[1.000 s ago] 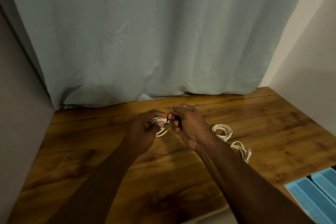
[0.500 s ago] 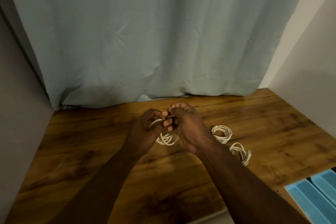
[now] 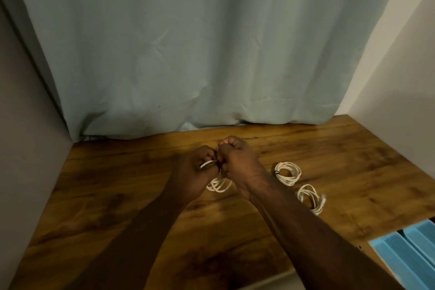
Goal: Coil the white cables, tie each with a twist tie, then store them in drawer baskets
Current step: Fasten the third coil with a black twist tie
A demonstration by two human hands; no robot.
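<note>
Fingers of the left hand (image 3: 195,169) are curled round a white cable coil (image 3: 217,183) above the worktop (image 3: 131,195); a dark twist tie (image 3: 219,166) is pinched by the right hand (image 3: 237,162). Both fists meet knuckle to knuckle.

Tabletop (image 3: 117,195): brown wood with dark grain streaks, running from the left wall to the right wall.
Curtain (image 3: 200,42): pale grey-green cloth, creased, hanging behind the tabletop with its hem touching the back edge.
Left wall (image 3: 21,125): plain grey.
Right wall (image 3: 400,66): plain white.
</note>
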